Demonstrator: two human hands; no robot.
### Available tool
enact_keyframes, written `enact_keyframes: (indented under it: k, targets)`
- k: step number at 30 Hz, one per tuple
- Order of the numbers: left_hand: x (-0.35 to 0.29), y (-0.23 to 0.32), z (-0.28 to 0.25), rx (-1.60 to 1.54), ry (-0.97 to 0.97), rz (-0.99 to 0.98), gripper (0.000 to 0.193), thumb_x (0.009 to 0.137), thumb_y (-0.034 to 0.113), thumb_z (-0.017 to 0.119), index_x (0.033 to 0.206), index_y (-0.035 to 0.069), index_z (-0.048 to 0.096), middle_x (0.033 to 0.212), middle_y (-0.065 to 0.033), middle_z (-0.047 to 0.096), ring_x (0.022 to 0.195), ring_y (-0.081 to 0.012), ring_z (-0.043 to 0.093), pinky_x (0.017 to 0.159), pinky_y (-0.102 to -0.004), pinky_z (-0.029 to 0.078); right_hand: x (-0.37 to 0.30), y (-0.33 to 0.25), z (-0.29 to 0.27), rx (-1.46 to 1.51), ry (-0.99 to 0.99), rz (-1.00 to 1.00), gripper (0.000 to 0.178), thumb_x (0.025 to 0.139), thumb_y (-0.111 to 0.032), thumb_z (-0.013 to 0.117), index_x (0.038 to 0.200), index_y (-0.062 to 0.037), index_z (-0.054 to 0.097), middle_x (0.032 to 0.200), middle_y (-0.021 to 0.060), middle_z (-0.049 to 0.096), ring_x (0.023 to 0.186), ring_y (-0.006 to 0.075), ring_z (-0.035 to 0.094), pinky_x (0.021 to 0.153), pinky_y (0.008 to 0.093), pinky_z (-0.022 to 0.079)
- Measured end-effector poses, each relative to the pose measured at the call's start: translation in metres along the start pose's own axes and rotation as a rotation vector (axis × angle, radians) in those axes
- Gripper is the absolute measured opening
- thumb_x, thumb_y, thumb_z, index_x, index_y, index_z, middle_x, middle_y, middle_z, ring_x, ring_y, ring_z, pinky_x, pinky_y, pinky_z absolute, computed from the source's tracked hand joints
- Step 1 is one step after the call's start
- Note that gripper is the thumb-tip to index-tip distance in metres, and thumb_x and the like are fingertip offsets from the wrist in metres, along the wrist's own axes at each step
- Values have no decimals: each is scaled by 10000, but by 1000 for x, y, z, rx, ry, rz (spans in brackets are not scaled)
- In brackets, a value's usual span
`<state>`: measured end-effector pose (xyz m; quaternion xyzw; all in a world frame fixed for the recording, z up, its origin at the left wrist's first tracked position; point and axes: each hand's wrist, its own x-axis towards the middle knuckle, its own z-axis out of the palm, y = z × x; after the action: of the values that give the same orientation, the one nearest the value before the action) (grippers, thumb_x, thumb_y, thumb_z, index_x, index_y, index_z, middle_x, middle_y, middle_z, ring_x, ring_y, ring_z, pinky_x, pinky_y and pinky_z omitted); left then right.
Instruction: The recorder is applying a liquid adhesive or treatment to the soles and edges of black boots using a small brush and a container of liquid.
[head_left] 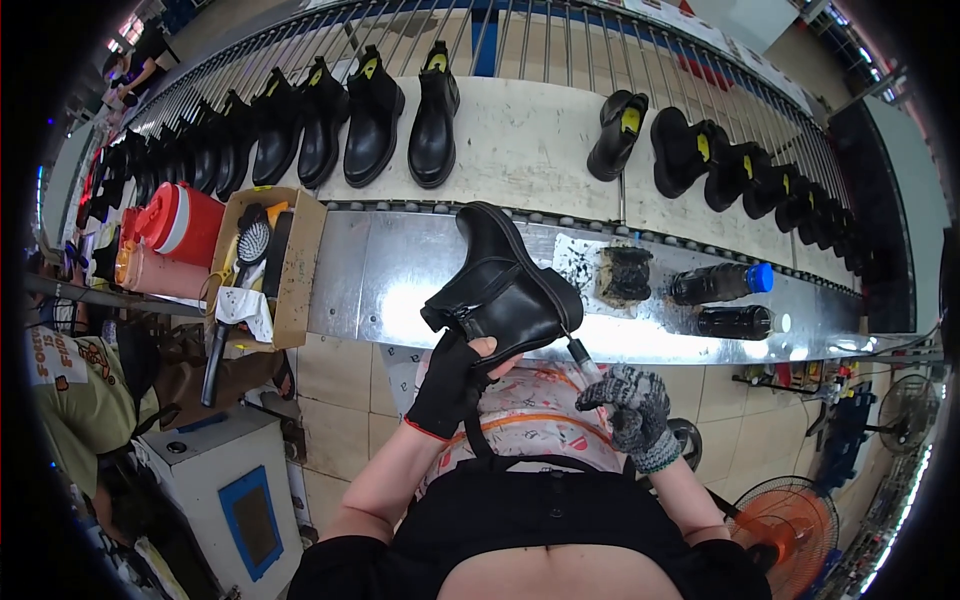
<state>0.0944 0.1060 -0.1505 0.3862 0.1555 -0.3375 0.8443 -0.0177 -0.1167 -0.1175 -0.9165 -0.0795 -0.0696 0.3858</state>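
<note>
My left hand (455, 385), in a black glove with bare fingertips, grips a black ankle boot (510, 300) by its shaft. The boot is held tilted above the metal ledge, toe pointing away from me and sole facing right. In a grey knitted glove, my right hand (632, 408) is closed around a slim brush-like tool (580, 353) with a dark collar and a pale handle. Its thin tip is at the back of the boot near the heel; whether it touches cannot be made out.
Black ankle boots (433, 120) line the pale conveyor (530, 130) behind the metal ledge (385, 250). A blackened block (625, 272) and two dark bottles (715, 284) stand at right. On the left are a cardboard box (300, 265) with brushes and a red jug (180, 220). An orange fan (790, 530) is lower right.
</note>
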Motion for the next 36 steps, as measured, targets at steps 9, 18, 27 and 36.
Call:
enact_keyframes:
  k: [9, 18, 27, 36]
  targets:
    - [14, 22, -21, -201, -114, -143, 535, 800, 48, 596, 1287, -15, 384, 1175, -192, 537, 1013, -318, 611, 811, -360, 578, -13, 21, 14, 1037, 416, 791, 443, 887, -270, 578, 1255, -54, 456, 704, 63, 593, 518, 123, 550, 443, 235, 445]
    - [180, 76, 33, 222, -183, 86, 455, 728, 25, 649, 1144, 25, 465, 986, -99, 564, 701, -207, 606, 637, -365, 588, -45, 169, 111, 370, 563, 480, 421, 860, -127, 530, 1265, -65, 437, 795, 10, 588, 572, 71, 512, 465, 228, 437]
    - [317, 84, 125, 1463, 353, 602, 571, 823, 530, 487, 1132, 51, 511, 951, -186, 652, 898, -378, 619, 796, -466, 477, -14, 143, 100, -353, 556, 273, 208, 829, -218, 565, 894, -20, 573, 695, 150, 559, 615, 333, 534, 561, 416, 429]
    - [346, 56, 43, 1225, 393, 1322, 995, 705, 472, 714, 1429, 19, 204, 1428, -270, 269, 1315, -403, 294, 1069, -460, 255, -51, 192, 134, 98, 490, 399, 307, 950, -337, 443, 1112, -84, 506, 767, 19, 604, 557, 84, 512, 504, 244, 445]
